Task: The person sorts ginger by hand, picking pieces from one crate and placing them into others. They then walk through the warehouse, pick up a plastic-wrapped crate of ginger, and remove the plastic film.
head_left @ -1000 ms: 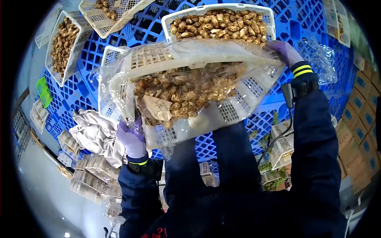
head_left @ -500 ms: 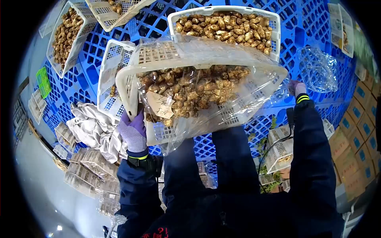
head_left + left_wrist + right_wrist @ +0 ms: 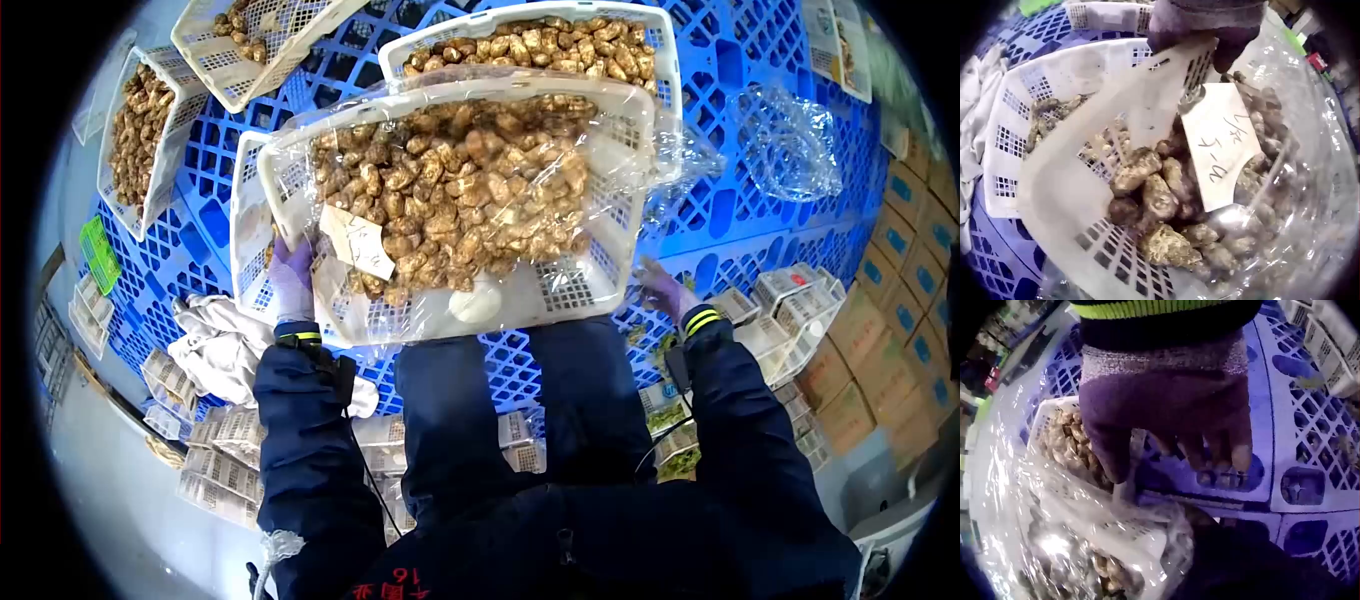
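Observation:
A white basket (image 3: 600, 285) of brown, knobbly tubers (image 3: 450, 190) is tilted above the person's knees, with clear plastic film over it. A paper label with handwriting (image 3: 357, 241) lies at its left side, also seen in the left wrist view (image 3: 1221, 147). The gloved left hand (image 3: 291, 282) grips the basket's left rim; in the left wrist view the fingers of that hand (image 3: 1207, 25) curl over the rim. The right hand (image 3: 668, 292) is just off the basket's right side, fingers spread and relaxed; the right wrist view shows this hand (image 3: 1166, 412) above the film's edge.
Another tuber basket (image 3: 672, 60) stands behind, and one more (image 3: 245, 180) is partly under the held basket. Further baskets stand at the back left. Crumpled film (image 3: 790, 145) lies on the blue pallets (image 3: 700, 220) at right. White cloth (image 3: 215, 350) lies at left; cartons (image 3: 860, 350) are stacked at right.
The held basket has moved left and its tubers show more fully. The right hand has come down and nearer the body from the back right, away from the film there.

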Tool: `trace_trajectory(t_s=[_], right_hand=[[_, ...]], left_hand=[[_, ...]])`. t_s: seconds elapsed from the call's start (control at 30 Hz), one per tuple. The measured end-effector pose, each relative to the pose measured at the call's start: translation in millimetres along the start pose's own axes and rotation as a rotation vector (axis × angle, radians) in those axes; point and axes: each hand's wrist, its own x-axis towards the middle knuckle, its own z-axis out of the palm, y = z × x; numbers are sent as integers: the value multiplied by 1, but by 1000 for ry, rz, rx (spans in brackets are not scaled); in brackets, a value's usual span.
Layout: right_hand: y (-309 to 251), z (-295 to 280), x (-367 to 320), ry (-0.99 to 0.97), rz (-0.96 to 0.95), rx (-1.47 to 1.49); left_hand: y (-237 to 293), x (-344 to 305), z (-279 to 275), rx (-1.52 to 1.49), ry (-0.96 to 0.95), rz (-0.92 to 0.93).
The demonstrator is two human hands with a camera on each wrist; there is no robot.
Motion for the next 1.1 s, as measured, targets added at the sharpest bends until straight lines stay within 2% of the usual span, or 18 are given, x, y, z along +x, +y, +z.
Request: trace_trajectory(t_s=[0.1, 0.17, 0.23, 0.3, 0.33, 0.4, 0.47, 0.53, 0.57, 0.63, 0.7, 0.77, 0.83, 0.9, 0.97, 1.0, 1.03, 1.1], right_hand=[[2, 55, -17, -161, -92, 229], [25, 72, -10, -108, -92, 477], [19, 92, -10, 29, -141, 535], [34, 88, 1, 36, -184, 431], [41, 85, 6, 59, -223, 419], [44, 77, 6, 180, -317, 214], [83, 26, 37, 317, -499, 12], [77, -5, 20, 360, -453, 85], [46, -19, -14, 339, -322, 257], [16, -48, -37, 371, -428, 468], [-17, -79, -41, 481, -427, 441], [-53, -102, -42, 549, -449, 345], [-82, -120, -30, 565, -527, 304], [-125, -102, -30, 603, -492, 216], [-137, -127, -5, 500, -415, 101], [-151, -132, 4, 757, -421, -358], [-156, -135, 4, 869, -574, -458], [-196, -97, -16, 908, -917, -434]], left_hand=[[-4, -29, -21, 469, -44, -98], [-45, -58, -46, 376, -9, -304], [-23, -105, -14, 1145, -143, -187], [-71, -98, -40, 578, 104, -385], [-81, -98, -42, 488, 118, -274], [-67, -102, -54, 535, 82, -232], [-26, -110, -47, 688, 28, -252], [34, -112, -34, 652, -51, -316], [67, -109, -25, 879, -118, -253], [115, -104, -6, 749, -112, -379], [137, -100, 6, 870, -133, -355], [121, -91, -6, 881, -166, -238], [83, -81, -16, 829, -33, -338], [37, -77, -32, 806, -37, -322], [-10, -71, -47, 779, 76, -328], [-16, -73, -47, 698, 82, -400], [-27, -71, -57, 718, 63, -406], [-44, -58, -77, 786, -27, -497]])
